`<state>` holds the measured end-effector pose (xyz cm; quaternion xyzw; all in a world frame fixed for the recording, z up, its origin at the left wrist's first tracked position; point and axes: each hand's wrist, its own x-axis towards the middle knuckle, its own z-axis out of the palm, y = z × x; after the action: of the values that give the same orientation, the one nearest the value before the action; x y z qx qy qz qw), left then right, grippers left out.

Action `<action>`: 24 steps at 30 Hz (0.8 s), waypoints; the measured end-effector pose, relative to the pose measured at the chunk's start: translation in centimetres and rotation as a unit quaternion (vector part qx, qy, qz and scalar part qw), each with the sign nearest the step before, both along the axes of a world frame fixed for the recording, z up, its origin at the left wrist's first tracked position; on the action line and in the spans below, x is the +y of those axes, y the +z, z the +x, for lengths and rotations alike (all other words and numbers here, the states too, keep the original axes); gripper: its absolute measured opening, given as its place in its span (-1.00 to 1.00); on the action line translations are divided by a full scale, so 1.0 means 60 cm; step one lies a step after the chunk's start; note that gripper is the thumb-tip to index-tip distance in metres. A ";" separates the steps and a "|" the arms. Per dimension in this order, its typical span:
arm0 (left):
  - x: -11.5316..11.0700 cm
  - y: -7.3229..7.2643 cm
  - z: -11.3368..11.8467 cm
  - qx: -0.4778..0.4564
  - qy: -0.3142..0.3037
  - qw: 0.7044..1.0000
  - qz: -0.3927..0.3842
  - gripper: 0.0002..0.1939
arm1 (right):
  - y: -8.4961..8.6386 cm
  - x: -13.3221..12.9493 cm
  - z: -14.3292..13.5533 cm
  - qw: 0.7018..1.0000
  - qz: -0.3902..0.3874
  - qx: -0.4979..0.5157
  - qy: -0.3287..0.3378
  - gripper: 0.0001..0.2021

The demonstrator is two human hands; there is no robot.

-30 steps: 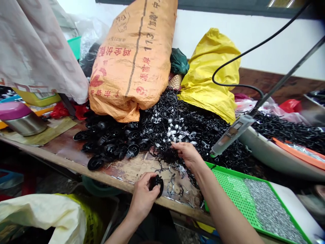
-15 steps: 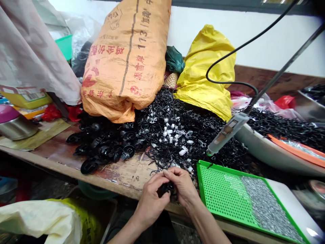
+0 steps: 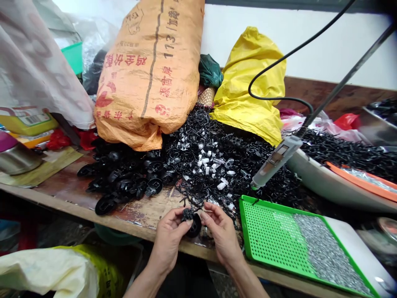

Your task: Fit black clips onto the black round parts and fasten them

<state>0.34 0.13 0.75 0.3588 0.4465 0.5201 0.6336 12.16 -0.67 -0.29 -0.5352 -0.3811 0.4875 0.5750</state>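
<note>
My left hand [image 3: 171, 232] grips a black round plastic part [image 3: 192, 225] between thumb and fingers at the table's front edge. Just right of that part is my right hand [image 3: 221, 231], thumb and fingertips pinched close together; whatever they may hold is too small to make out. Beyond both hands spreads a heap of small black plastic pieces [image 3: 248, 159], with white and clear bits [image 3: 206, 161] strewn over it. More black round parts [image 3: 124, 178], like the one in my left hand, are piled to the left.
A green perforated tray [image 3: 266, 236] with small metal pieces [image 3: 328, 248] lies at the right. Over the heap hangs a grey electric screwdriver-like tool [image 3: 277, 161] on a rod. An orange sack [image 3: 149, 74], a yellow bag [image 3: 251, 82] and a large basin [image 3: 322, 182] stand behind.
My hands have moved apart from being pressed together, the left one going left. The black round part, mostly hidden between them before, now shows in my left hand.
</note>
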 end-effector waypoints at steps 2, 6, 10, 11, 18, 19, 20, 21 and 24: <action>-0.005 0.009 0.002 -0.038 -0.020 0.999 -0.013 -0.78 | -0.002 -0.001 0.001 1.000 -0.004 0.014 0.017 -0.78; -0.019 0.017 0.008 -0.065 -0.064 0.995 -0.034 -0.81 | -0.005 -0.004 0.012 0.999 0.015 -0.028 0.016 -0.83; -0.023 0.016 0.012 -0.072 -0.108 0.990 -0.056 -0.82 | -0.003 -0.011 0.036 0.997 0.035 -0.070 -0.030 -0.84; -0.023 0.016 0.013 -0.075 -0.117 0.988 -0.061 -0.83 | 0.000 -0.014 0.042 0.996 0.041 -0.070 -0.036 -0.85; -0.029 0.019 0.021 -0.060 -0.149 0.985 -0.070 -0.82 | 0.029 -0.041 0.052 0.985 0.056 -0.145 0.077 -0.89; -0.031 0.018 0.021 -0.053 -0.152 0.985 -0.067 -0.81 | 0.030 -0.045 0.053 0.979 0.066 -0.178 0.078 -0.89; -0.032 0.017 0.021 -0.049 -0.157 0.984 -0.065 -0.80 | 0.031 -0.047 0.054 0.970 0.079 -0.215 0.081 -0.90; -0.033 0.016 0.021 -0.048 -0.163 0.983 -0.064 -0.80 | 0.031 -0.050 0.056 0.959 0.097 -0.251 0.086 -0.91; -0.033 0.014 0.019 -0.053 -0.179 0.980 -0.065 -0.80 | 0.031 -0.055 0.062 0.924 0.153 -0.331 0.118 -0.97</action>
<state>1.47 -1.86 1.59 0.3625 0.3738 0.3864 0.7613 15.88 -3.95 1.59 -0.5229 -0.6799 0.2829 0.4292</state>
